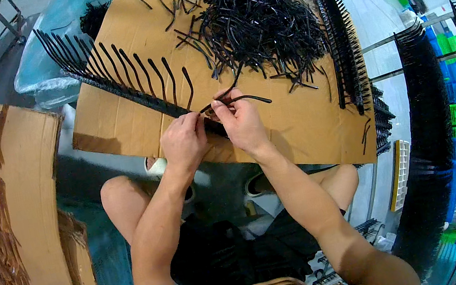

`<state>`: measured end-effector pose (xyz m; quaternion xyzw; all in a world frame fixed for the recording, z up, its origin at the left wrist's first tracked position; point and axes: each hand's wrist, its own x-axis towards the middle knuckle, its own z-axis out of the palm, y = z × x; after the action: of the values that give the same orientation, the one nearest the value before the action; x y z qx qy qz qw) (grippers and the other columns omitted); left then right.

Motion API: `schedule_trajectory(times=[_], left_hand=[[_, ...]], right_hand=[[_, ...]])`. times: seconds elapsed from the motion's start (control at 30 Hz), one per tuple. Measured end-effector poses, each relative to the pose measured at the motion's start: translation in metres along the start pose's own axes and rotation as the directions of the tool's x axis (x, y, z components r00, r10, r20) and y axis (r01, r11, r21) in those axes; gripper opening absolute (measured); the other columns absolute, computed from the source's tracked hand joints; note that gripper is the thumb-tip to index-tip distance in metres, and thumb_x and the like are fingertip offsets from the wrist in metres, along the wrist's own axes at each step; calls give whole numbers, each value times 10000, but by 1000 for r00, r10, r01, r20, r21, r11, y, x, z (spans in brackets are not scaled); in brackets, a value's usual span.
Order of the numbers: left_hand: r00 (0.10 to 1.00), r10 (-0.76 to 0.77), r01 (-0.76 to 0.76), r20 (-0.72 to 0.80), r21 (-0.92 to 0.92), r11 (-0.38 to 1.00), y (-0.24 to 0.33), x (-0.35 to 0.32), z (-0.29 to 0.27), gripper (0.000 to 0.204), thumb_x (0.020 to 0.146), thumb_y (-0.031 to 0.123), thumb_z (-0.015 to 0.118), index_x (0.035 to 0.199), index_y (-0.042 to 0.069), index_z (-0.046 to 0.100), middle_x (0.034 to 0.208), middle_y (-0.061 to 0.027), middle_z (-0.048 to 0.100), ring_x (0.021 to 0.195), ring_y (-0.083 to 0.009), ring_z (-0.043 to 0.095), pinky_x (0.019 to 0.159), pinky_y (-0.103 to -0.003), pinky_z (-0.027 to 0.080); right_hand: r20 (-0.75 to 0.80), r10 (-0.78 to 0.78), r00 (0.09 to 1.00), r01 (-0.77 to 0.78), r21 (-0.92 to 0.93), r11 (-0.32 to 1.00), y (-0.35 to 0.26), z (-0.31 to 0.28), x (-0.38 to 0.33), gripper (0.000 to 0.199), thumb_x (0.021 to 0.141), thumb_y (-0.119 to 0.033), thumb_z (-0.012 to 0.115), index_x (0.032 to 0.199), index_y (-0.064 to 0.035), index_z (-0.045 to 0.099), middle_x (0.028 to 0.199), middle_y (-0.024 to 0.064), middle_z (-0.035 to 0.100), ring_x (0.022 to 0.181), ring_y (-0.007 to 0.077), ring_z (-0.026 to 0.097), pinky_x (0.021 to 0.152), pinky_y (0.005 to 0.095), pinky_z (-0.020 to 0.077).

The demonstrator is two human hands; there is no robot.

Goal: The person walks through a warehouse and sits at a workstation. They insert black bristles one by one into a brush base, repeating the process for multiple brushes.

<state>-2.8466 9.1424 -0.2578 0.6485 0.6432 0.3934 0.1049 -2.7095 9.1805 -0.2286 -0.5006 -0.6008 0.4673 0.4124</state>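
Note:
My right hand [241, 123] is closed on slim black curved pieces that look like glasses temples. One temple [254, 99] sticks out to the right of its fingers, and another [238, 76] points up and away. Close beside it, my left hand [185, 141] pinches the near end of a temple, its fingertips almost touching the right hand's. Beneath both hands runs a long black rack bar [138, 99], slanting up to the far left. A row of similar temples [144, 75] stands upright in it, left of my hands. The bar's near end is partly hidden by my hands.
A brown cardboard sheet [108, 118] covers the work surface. On it lie a big heap of loose black temples [259, 24] and, at the right, filled racks [343, 49]. More cardboard [33, 177] stands at the left. Tall black racks [420, 127] hang at the right.

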Motion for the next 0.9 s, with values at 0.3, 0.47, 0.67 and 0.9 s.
schedule_trajectory(times=[0.3, 0.47, 0.67, 0.9], left_hand=[[1000, -8, 9, 8, -1, 1000, -1, -1, 1, 99, 826, 131, 646, 889, 54, 649, 825, -142, 663, 739, -335, 638, 636, -411, 513], [999, 19, -19, -46, 18, 1000, 0, -1, 3, 86, 826, 155, 648, 834, 71, 635, 762, -105, 638, 695, -304, 625, 599, -394, 496], [999, -44, 44, 9, 5, 999, 11, -8, -7, 147, 820, 208, 675, 872, 71, 684, 821, -88, 689, 733, -257, 665, 639, -374, 523], [998, 60, -60, 26, 0, 998, 8, -8, 8, 135, 823, 198, 672, 872, 73, 675, 801, -103, 674, 726, -280, 647, 610, -380, 512]], right_hand=[[-11, -26, 1000, 26, 41, 999, 6, 5, 2, 177, 911, -144, 599, 966, 24, 586, 783, 156, 648, 667, 231, 637, 606, 316, 497], [53, -418, 907, 416, -272, 868, 7, 6, 1, 155, 876, -116, 618, 966, 9, 603, 877, 182, 658, 740, 320, 650, 656, 343, 517], [51, 123, 991, -129, 135, 982, -8, -10, 0, 132, 868, -87, 651, 930, 23, 614, 859, 102, 684, 762, 152, 657, 689, 284, 523], [-33, 180, 983, -172, 163, 971, 6, -3, -1, 134, 851, -101, 700, 872, 4, 619, 778, 55, 672, 707, 113, 625, 639, 250, 495]])
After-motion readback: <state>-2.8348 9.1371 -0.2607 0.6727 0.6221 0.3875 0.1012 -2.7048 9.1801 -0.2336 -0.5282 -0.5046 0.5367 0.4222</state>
